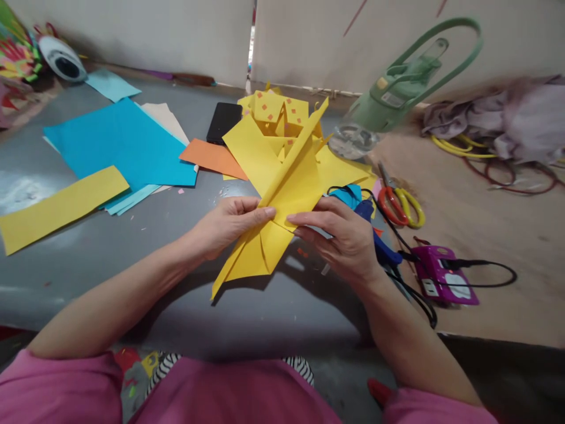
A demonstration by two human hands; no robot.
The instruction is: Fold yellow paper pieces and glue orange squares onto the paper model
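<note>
Both the left hand (pixel 227 227) and the right hand (pixel 346 238), head view, pinch the folded yellow paper (pixel 302 179) over the grey table (pixel 136 235), some fingertips hidden beneath it. Behind this paper I see a dotted yellow piece (pixel 291 109), partly masked; to the paper's right, a blue tool (pixel 387 252), partly covered, is hard to identify.

The folded paper (pixel 304 182) is yellow, the large sheet (pixel 123 141) blue.

Flat black device (pixel 225 122): beyond the fingers (pixel 315 220), left. Green loop-handled bottle (pixel 388 99): beyond the fingers, right. Crumpled cloth (pixel 527 123): farther right of the fingers. White rounded object (pixel 62 59), dark centre: far left, beyond the fingers.
</note>
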